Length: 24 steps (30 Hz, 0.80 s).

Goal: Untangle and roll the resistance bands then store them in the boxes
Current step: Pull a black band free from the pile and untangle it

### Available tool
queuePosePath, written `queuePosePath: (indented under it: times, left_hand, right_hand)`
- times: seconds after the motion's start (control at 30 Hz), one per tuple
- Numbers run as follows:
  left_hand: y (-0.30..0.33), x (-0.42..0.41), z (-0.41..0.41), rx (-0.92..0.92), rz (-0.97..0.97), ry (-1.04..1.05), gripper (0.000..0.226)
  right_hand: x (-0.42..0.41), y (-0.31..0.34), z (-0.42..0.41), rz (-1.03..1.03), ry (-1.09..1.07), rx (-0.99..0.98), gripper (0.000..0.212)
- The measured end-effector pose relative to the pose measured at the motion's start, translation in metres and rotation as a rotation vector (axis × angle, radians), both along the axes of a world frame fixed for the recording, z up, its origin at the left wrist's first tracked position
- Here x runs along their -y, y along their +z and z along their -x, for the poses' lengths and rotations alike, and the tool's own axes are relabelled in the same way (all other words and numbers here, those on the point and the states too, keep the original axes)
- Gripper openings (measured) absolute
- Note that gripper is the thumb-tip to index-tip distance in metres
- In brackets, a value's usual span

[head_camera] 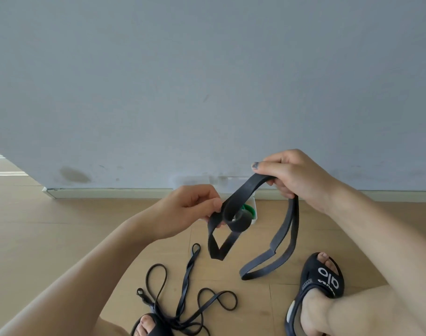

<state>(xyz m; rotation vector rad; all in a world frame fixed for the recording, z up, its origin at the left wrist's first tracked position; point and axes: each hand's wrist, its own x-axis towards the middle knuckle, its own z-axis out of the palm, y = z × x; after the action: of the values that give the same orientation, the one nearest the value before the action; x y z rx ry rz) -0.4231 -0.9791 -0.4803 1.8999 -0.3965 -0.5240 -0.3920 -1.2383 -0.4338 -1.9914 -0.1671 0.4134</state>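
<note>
A wide black resistance band (283,229) stretches between both hands above the floor. My left hand (190,209) pinches its started roll, a small coil at the band's left end. My right hand (294,175) grips the band higher up, to the right, and a long loop hangs from it down to the floor. A white box (254,204) stands behind the hands against the wall, with a green rolled band (247,208) inside it. A tangle of thin black bands (183,299) lies on the floor near my left foot.
A grey-blue wall with a pale skirting board runs across the back. The floor is light wood. My feet in black slides show at the bottom, the right one (321,284) close to the hanging loop, the left one (149,326) under the tangle.
</note>
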Motion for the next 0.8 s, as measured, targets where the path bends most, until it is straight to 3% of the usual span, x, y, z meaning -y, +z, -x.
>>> queuePosePath:
  times: [0.07, 0.17, 0.23, 0.37, 0.53, 0.7, 0.8]
  left_hand:
    - [-0.003, 0.002, 0.0, 0.004, -0.013, -0.036, 0.026]
    - [-0.009, 0.009, -0.005, 0.183, -0.154, 0.021, 0.039]
    - [-0.012, 0.018, -0.01, 0.281, -0.207, 0.085, 0.032]
    - [-0.014, 0.017, -0.018, 0.284, -0.157, 0.079, 0.011]
    - [-0.008, 0.017, -0.021, 0.301, -0.108, 0.111, 0.013]
    - [-0.018, 0.018, -0.021, 0.395, -0.227, 0.083, 0.005]
    - [-0.017, 0.016, -0.022, 0.423, -0.269, 0.107, 0.015]
  right_hand:
    - [-0.001, 0.002, -0.001, -0.036, 0.001, -0.029, 0.049]
    - [-0.006, 0.002, -0.002, -0.079, 0.037, -0.056, 0.047]
    - [-0.009, 0.002, -0.002, -0.095, 0.049, -0.072, 0.046]
    - [-0.008, 0.005, -0.006, -0.103, -0.012, -0.054, 0.042]
    - [-0.001, 0.005, -0.014, -0.11, -0.104, -0.039, 0.046]
    - [-0.006, 0.003, -0.016, -0.115, -0.11, -0.015, 0.046]
    - [-0.002, 0.005, -0.017, -0.086, -0.132, -0.002, 0.042]
